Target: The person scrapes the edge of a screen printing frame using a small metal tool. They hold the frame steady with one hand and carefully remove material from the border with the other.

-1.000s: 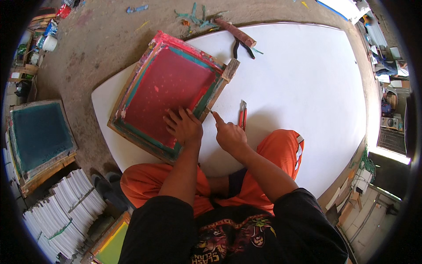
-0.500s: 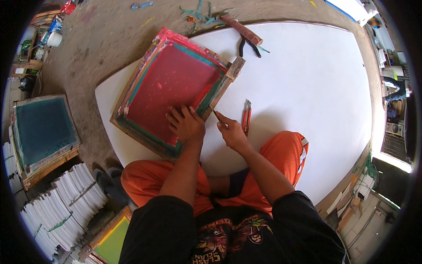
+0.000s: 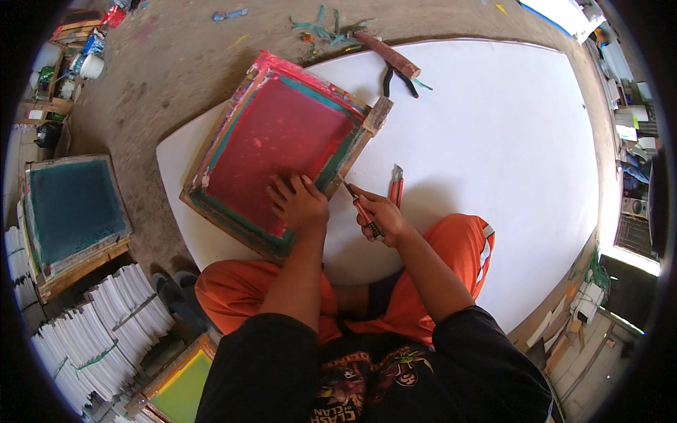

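Note:
A wooden screen-printing frame (image 3: 282, 151) with red mesh and a green border lies tilted on a white board. My left hand (image 3: 302, 206) rests on its lower right part, fingers spread over the mesh. Close to the frame's right edge, my right hand (image 3: 383, 217) is closed round a slim tool (image 3: 367, 217) with a red-and-black handle. Its narrow tip points at the frame's wooden side; whether it touches the wood is hard to tell. A red utility knife (image 3: 396, 185) lies on the board just beyond my right hand.
At the far edge of the white board (image 3: 508, 148) are a round wooden stick (image 3: 386, 53) and black-handled pliers (image 3: 400, 82). A dark green screen (image 3: 74, 215) stands at left, above stacks of white sheets (image 3: 106, 331). Green scraps (image 3: 324, 29) lie on the floor.
My right hand has turned and drawn back slightly, so the red-and-black handle now shows. My left hand stays on the mesh. The whole view has shifted a little.

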Demonstrator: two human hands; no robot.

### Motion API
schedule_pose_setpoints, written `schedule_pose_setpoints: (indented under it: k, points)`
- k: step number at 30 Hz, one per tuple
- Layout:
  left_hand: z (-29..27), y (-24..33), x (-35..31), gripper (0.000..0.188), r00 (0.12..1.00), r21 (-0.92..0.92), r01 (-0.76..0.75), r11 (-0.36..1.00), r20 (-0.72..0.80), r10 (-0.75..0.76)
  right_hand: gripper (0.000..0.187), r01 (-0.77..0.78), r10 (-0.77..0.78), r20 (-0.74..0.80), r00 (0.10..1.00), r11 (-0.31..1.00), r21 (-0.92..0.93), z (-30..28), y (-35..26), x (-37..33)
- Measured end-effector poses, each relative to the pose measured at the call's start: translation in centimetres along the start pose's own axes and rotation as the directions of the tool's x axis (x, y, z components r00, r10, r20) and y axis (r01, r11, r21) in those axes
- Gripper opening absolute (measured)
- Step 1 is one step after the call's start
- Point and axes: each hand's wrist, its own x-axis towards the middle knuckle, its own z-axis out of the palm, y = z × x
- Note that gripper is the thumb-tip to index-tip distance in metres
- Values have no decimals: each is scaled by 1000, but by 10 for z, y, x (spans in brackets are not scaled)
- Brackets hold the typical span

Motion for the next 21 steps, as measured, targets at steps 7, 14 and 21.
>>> schedule_pose_setpoints:
  k: [7,14,21]
  points:
    - [4,0,0,48,1000,-34,2,999,-24,-2,46,174,-486,-68,871,435,-883,20,12,-16]
    - [1,0,1,49,1000,-35,18,999,18,-18,49,-2,-409,-125,904,289,-957,43,-14,-32]
    - [1,0,0,51,999,-69,-4,998,46,7,56,-158,-312,-189,931,120,-980,74,-32,-34]
